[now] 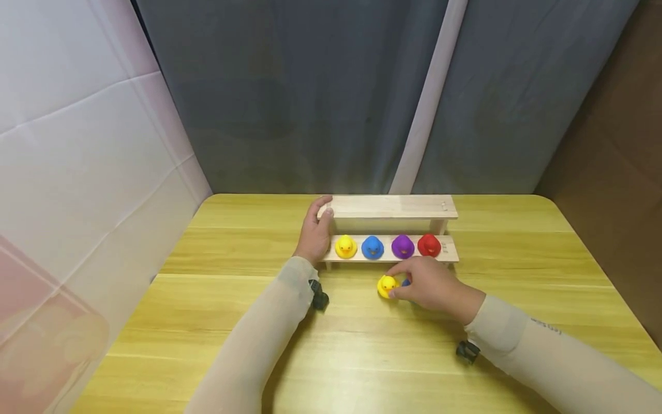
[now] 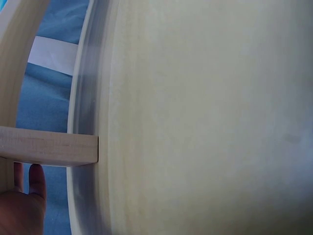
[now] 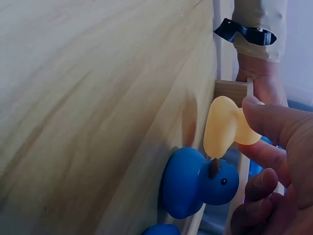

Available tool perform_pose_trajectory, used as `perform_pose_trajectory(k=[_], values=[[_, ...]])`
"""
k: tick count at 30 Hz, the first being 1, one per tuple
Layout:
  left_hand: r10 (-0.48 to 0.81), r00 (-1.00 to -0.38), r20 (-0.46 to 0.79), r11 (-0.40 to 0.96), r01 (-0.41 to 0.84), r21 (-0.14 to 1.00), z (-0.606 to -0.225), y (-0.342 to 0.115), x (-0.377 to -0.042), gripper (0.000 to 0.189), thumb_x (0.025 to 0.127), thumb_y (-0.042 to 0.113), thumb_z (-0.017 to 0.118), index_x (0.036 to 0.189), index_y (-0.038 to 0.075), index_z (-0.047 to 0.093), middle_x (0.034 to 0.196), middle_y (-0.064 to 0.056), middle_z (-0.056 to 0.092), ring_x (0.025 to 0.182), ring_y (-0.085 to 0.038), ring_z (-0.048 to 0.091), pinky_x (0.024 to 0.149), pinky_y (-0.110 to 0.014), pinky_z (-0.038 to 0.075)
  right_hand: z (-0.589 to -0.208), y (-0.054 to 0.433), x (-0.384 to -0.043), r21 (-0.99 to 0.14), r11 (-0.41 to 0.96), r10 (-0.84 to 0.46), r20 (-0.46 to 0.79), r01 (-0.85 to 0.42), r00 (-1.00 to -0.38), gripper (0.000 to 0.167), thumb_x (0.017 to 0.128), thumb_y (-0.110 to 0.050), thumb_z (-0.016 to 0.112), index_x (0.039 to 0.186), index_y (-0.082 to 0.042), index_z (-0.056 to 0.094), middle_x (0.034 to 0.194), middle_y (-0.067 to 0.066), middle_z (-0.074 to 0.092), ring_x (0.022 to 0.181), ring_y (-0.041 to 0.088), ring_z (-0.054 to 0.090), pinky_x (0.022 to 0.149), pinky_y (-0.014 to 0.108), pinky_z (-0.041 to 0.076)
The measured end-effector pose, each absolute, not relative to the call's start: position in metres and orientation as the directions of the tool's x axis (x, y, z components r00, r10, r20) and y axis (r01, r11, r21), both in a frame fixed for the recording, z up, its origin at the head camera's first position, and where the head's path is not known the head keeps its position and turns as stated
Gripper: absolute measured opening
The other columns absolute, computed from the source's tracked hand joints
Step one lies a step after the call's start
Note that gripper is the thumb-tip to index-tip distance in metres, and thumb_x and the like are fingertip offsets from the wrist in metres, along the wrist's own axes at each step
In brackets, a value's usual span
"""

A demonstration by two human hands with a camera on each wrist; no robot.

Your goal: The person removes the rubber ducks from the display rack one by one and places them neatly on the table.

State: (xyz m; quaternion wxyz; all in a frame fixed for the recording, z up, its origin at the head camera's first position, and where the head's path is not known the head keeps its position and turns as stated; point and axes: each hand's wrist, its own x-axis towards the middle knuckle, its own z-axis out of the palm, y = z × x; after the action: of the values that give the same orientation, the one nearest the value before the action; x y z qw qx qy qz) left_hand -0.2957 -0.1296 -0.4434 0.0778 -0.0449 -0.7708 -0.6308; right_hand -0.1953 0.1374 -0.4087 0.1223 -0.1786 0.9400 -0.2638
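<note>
A two-tier wooden rack stands at the back of the table. My left hand grips its left end; in the left wrist view part of that hand shows beside a wooden bar. On the lower step sit a yellow rubber duck, a blue one, a purple one and a red one. In front of the rack my right hand pinches another yellow rubber duck between thumb and fingers. Close by on the table sits a blue rubber duck, mostly hidden by the hand in the head view.
Part of another blue thing shows at the bottom of the right wrist view. Behind the wooden table hangs a grey curtain. A white sheet borders the left side and a brown panel the right.
</note>
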Motion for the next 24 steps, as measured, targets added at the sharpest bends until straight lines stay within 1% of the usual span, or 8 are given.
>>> perform_pose_trajectory(k=[3,7,13,17,21,24], values=[[-0.033,-0.983,0.179,0.214,0.168,0.962,-0.4429,-0.13,-0.2955,0.041,0.113,0.033,0.043,0.153,0.026,0.049,0.165,0.0,0.039,0.143,-0.025,0.044,0.125,-0.049,0.03,-0.41,0.137,-0.1949,-0.536,0.8,-0.399,-0.14,-0.27,-0.906,0.039,0.083,-0.033,0.091,0.12,-0.023,0.08,0.073,-0.002,0.058,0.067,0.017,0.051,0.061,0.03,0.04],[-0.03,-0.981,0.193,0.209,0.182,0.961,-0.4428,-0.1297,-0.2961,0.04,0.113,0.031,0.044,0.152,0.025,0.05,0.164,-0.001,0.041,0.141,-0.025,0.046,0.124,-0.049,0.031,-0.4113,0.1367,-0.194,-0.522,0.809,-0.398,-0.147,-0.271,-0.906,0.039,0.084,-0.033,0.09,0.12,-0.022,0.08,0.082,-0.006,0.064,0.071,0.017,0.053,0.067,0.032,0.042],[-0.034,-0.979,0.2,0.191,0.19,0.963,-0.4427,-0.1285,-0.2959,0.039,0.113,0.028,0.043,0.151,0.026,0.051,0.162,-0.003,0.042,0.135,-0.027,0.05,0.121,-0.048,0.035,-0.4132,0.1361,-0.1941,-0.49,0.823,-0.396,-0.131,-0.289,-0.909,0.039,0.084,-0.034,0.09,0.12,-0.023,0.08,0.102,-0.009,0.075,0.078,0.015,0.056,0.074,0.034,0.046],[-0.034,-0.979,0.202,0.188,0.192,0.963,-0.442,-0.128,-0.2954,0.039,0.113,0.028,0.043,0.151,0.026,0.051,0.162,-0.003,0.042,0.132,-0.027,0.051,0.121,-0.048,0.035,-0.4141,0.1357,-0.1939,-0.455,0.83,-0.407,-0.101,-0.322,-0.908,0.039,0.083,-0.035,0.091,0.119,-0.023,0.08,0.115,-0.006,0.078,0.089,0.015,0.062,0.081,0.038,0.05],[-0.033,-0.98,0.195,0.192,0.185,0.964,-0.4415,-0.1278,-0.295,0.039,0.113,0.028,0.043,0.151,0.025,0.051,0.163,-0.002,0.042,0.135,-0.027,0.051,0.122,-0.048,0.034,-0.4138,0.1349,-0.1933,-0.427,0.836,-0.417,-0.084,-0.345,-0.905,0.039,0.083,-0.035,0.091,0.118,-0.021,0.08,0.118,-0.004,0.078,0.104,0.021,0.068,0.088,0.044,0.052],[-0.033,-0.981,0.194,0.191,0.184,0.964,-0.442,-0.128,-0.2953,0.039,0.113,0.029,0.043,0.151,0.025,0.051,0.163,-0.003,0.041,0.137,-0.027,0.05,0.123,-0.048,0.034,-0.4133,0.134,-0.1932,-0.411,0.841,-0.419,-0.08,-0.353,-0.904,0.038,0.082,-0.035,0.091,0.115,-0.02,0.08,0.116,-0.003,0.078,0.105,0.023,0.069,0.088,0.045,0.052]])
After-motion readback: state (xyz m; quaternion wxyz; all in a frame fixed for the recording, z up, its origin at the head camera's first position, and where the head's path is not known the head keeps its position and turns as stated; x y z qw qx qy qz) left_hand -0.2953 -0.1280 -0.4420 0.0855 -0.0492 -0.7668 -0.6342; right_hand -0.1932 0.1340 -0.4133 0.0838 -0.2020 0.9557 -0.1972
